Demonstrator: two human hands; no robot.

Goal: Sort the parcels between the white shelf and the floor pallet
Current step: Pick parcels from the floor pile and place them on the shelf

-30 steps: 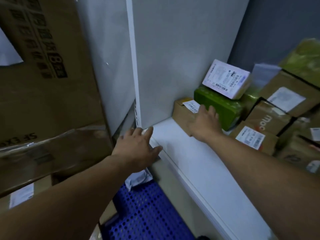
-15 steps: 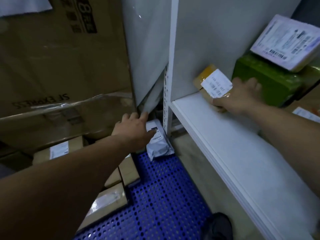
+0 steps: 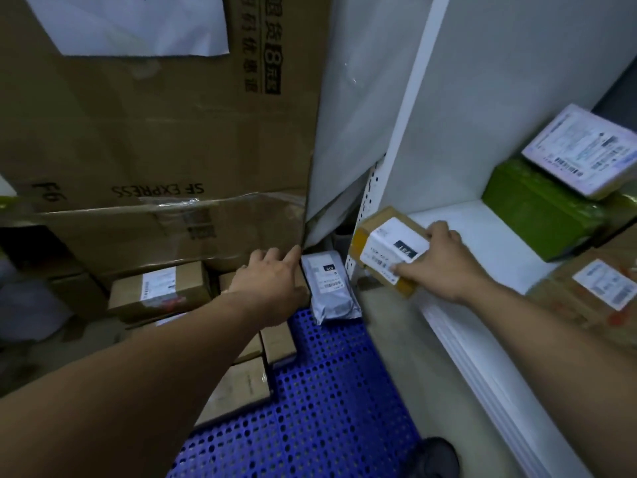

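Head view, white shelf (image 3: 465,229): green parcel (image 3: 531,208), flat white box (image 3: 586,150) atop.
Floor pallet (image 3: 327,391): grey mailer (image 3: 331,288), brown boxes (image 3: 158,288).
Right hand (image 3: 444,267): gripping small labelled carton (image 3: 379,236).
Left hand (image 3: 272,277): loose, holding nothing.

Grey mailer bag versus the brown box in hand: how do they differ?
The grey mailer bag is a soft pouch; the brown box is rigid cardboard. The bag rests on the blue pallet, unheld; the right hand holds the box at the white shelf edge. Both carry white labels.
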